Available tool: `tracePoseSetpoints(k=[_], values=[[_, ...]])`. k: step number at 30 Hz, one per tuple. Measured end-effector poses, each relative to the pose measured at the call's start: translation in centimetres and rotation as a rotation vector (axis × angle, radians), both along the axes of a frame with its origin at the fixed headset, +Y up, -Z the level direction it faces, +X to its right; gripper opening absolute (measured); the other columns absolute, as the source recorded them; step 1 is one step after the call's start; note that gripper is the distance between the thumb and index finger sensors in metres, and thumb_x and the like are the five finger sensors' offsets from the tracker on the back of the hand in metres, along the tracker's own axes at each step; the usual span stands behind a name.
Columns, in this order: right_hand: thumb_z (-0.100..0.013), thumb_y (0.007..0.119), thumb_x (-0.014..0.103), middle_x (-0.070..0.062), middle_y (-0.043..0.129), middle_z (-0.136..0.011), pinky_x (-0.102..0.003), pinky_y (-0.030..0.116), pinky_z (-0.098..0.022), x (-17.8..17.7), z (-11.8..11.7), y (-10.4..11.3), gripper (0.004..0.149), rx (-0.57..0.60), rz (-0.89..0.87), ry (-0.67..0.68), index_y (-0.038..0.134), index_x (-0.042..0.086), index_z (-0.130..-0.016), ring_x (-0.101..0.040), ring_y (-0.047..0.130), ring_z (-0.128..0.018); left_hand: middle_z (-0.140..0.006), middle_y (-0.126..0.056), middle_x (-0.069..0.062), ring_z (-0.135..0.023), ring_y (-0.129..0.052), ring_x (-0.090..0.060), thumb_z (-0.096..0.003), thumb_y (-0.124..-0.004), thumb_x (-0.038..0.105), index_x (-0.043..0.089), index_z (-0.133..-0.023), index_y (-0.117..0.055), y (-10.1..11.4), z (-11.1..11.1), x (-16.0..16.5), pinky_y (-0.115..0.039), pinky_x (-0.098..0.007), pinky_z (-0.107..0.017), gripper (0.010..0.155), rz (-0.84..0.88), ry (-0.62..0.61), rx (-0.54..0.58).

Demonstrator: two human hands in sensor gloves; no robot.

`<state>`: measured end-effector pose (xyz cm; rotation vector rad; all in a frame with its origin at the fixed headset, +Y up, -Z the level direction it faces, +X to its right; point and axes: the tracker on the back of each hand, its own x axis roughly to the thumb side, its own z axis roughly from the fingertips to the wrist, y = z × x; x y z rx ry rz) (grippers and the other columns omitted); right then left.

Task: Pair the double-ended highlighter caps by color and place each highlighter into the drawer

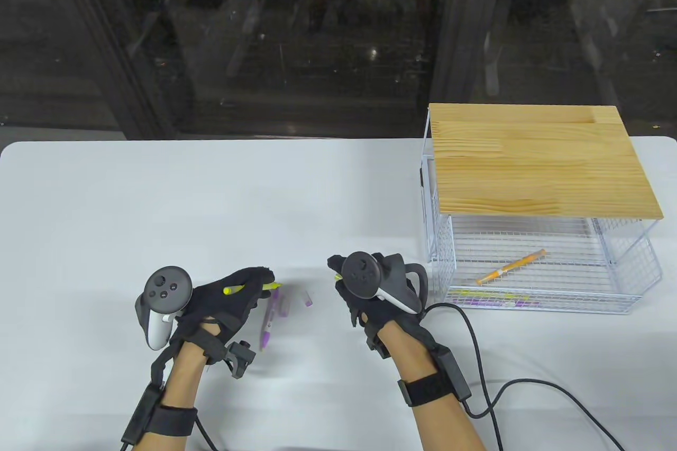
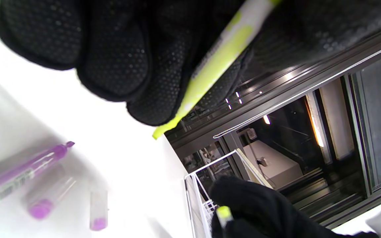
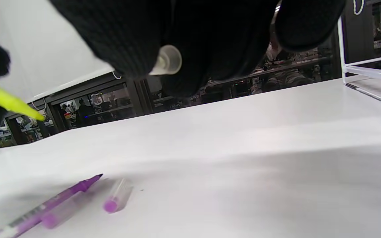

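Here, the left hand [image 1: 227,295] is gripping a yellow highlighter [image 2: 217,66], its bare tip pointing right toward the right hand [image 1: 365,282], which is pinching a yellow-ended cap [image 3: 165,61] a short way off. On the worktop [image 1: 158,197] between them, a purple highlighter [image 1: 268,321] and two purple caps [image 1: 307,298] are lying uncapped. The wire drawer [image 1: 545,266] is standing open at right.
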<state>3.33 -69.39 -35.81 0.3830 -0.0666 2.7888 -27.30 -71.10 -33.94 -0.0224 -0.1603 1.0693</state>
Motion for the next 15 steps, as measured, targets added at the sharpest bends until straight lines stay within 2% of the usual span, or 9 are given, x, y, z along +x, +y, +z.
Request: tracePoseSetpoints(k=[4,7,10,15], values=[[-0.045,0.082,0.031,-0.003,0.086,-0.085,-0.06,0.065,-0.061,1.6,0.8,-0.6,0.049,-0.004,-0.026,-0.027,0.079,0.033,-0.094,-0.032,0.083,-0.072,-0.077,-0.101,-0.014,-0.057,-0.095,-0.036,-0.0416,-0.077,0.049,0.022,-0.083,-0.098,-0.2,0.0,0.4,-0.08,-0.061,-0.043,0.054,-0.042,-0.006,-0.012],[-0.044,0.082,0.031,-0.002,0.087,-0.085,-0.062,0.065,-0.061,2.3,0.7,-1.3,0.048,-0.032,-0.068,-0.053,0.079,0.034,-0.092,-0.033,0.085,-0.072,-0.071,-0.095,-0.013,-0.051,-0.092,-0.029,-0.0416,-0.078,0.049,0.022,-0.085,-0.096,0.0,0.0,0.5,-0.079,-0.06,-0.042,0.054,-0.075,-0.014,-0.008],[-0.043,0.085,0.033,0.002,0.093,-0.082,-0.062,0.068,-0.059,3.2,0.7,-1.4,0.046,0.008,-0.078,-0.071,0.08,0.035,-0.089,-0.032,0.091,-0.069,-0.067,-0.098,-0.012,-0.049,-0.094,-0.028,-0.0408,-0.082,0.047,0.027,-0.086,-0.094,0.3,0.1,0.6,-0.079,-0.061,-0.042,0.051,-0.056,-0.005,0.017],[-0.04,0.089,0.034,0.005,0.099,-0.078,-0.06,0.071,-0.057,4.2,1.5,-0.9,0.046,0.123,-0.157,-0.066,0.082,0.034,-0.086,-0.027,0.098,-0.064,-0.071,-0.106,-0.008,-0.053,-0.101,-0.028,-0.0374,-0.09,0.043,0.036,-0.079,-0.099,0.8,0.4,0.7,-0.083,-0.061,-0.041,0.043,-0.077,0.029,0.091]])
